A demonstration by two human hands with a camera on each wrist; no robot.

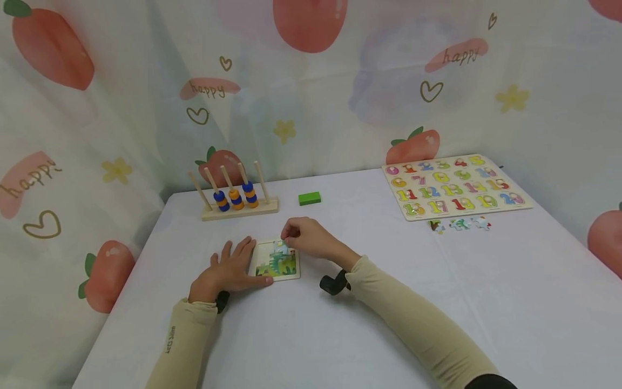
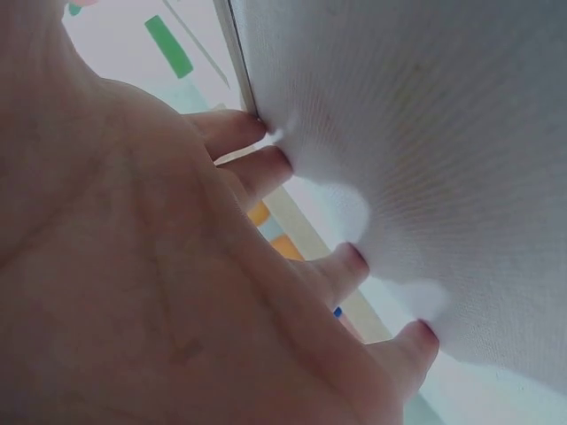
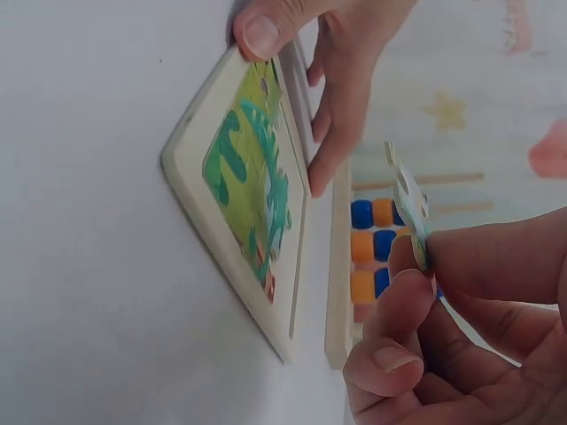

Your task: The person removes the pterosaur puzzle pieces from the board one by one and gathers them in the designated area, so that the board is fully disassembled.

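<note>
A small wooden jigsaw tray (image 1: 298, 267) lies on the white table, partly filled with pieces showing a green dinosaur picture (image 3: 266, 168). My left hand (image 1: 227, 274) rests spread at its left side, thumb on the front corner of the frame and fingertips (image 2: 416, 341) down on the table. Between thumb and index finger, my right hand (image 1: 311, 236) pinches a jigsaw piece (image 3: 409, 208), held on edge above the tray's far right part. In the right wrist view the piece stands apart from the tray.
Behind the tray stands a wooden peg stand (image 1: 240, 210) with blue and orange beads. A green block (image 1: 309, 198) lies right of it. At the back right is a number puzzle board (image 1: 400, 208), with several loose jigsaw pieces (image 1: 460, 223) before it. A patterned curtain (image 1: 311, 108) hangs behind.
</note>
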